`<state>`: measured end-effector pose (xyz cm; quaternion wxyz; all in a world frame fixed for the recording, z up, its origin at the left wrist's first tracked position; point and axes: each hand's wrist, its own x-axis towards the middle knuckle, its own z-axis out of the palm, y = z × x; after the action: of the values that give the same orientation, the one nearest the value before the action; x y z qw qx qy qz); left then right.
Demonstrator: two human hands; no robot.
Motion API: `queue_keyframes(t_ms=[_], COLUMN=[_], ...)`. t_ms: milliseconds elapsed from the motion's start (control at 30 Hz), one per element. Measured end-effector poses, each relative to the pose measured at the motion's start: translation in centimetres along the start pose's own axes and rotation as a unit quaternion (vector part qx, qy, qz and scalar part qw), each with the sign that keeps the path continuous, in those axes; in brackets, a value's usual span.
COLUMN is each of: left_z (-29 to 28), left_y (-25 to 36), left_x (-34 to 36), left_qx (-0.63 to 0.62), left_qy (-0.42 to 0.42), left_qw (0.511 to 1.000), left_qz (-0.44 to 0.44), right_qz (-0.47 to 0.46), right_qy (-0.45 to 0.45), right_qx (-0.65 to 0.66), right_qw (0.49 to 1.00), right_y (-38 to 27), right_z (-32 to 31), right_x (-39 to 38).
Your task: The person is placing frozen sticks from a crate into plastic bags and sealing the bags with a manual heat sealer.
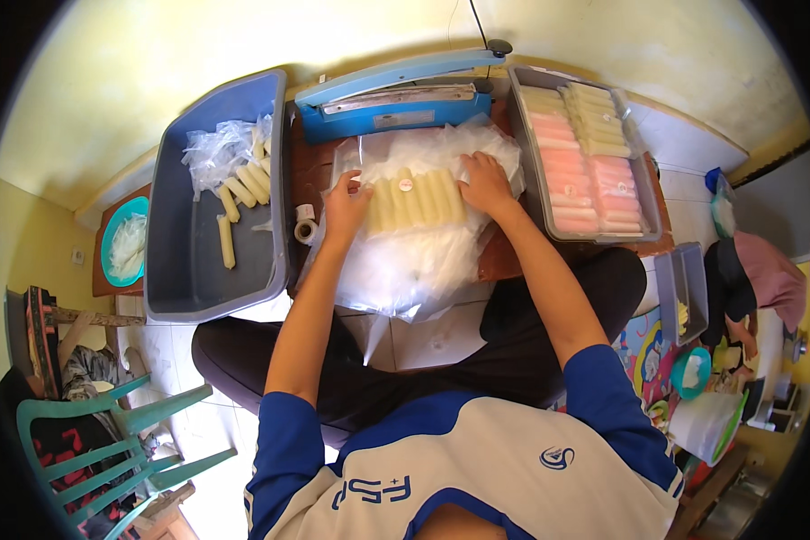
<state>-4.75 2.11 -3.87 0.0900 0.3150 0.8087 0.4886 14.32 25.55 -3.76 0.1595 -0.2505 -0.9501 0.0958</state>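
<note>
In front of me, a row of pale yellow rolls (418,200) in clear plastic, with a small round sticker on it, lies on a stack of clear plastic bags (396,270). My left hand (346,209) is at the left end of the row, its fingers slightly apart and curved against the plastic. Flat on the plastic at the right end rests my right hand (488,183), fingers stretched out. Just behind the bags stands a blue impulse sealer (396,115), its arm raised.
A grey tub (216,301) with loose yellow rolls is at left, beside a tape roll (306,230). At right, a grey tray (585,236) holds packed pink and yellow rolls. A green chair (90,450) stands lower left; another person (769,279) is far right.
</note>
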Motion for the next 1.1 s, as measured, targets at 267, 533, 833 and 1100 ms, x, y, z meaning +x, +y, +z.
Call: queue_keyframes(t_ms=[267,533,833,1100], left_z=[-0.1,0.1,-0.6,-1.8], left_y=[0.5,0.1,5.7,8.7], left_x=[-1.3,-1.7,-5.7,-13.3], left_qx=[0.020,0.029,0.113,0.221], left_qy=[-0.001,0.014,0.011,-0.283], left_qw=[1.000,0.999,0.977,0.865], left_qz=[-0.004,0.005,0.180,0.351], right_qz=[0.043,0.021,-0.077,-0.257], right_qy=[-0.085,-0.047,-0.028,-0.190], right_qx=[-0.024,-0.001,0.063,-0.011], right_qw=[0.995,0.999,0.995,0.947], right_y=[-0.5,-1.6,-2.1,-3.1], right_z=[-1.5,-1.1,-4.4,-8.4], right_x=[1.6,-1.0,-5.1,-9.7])
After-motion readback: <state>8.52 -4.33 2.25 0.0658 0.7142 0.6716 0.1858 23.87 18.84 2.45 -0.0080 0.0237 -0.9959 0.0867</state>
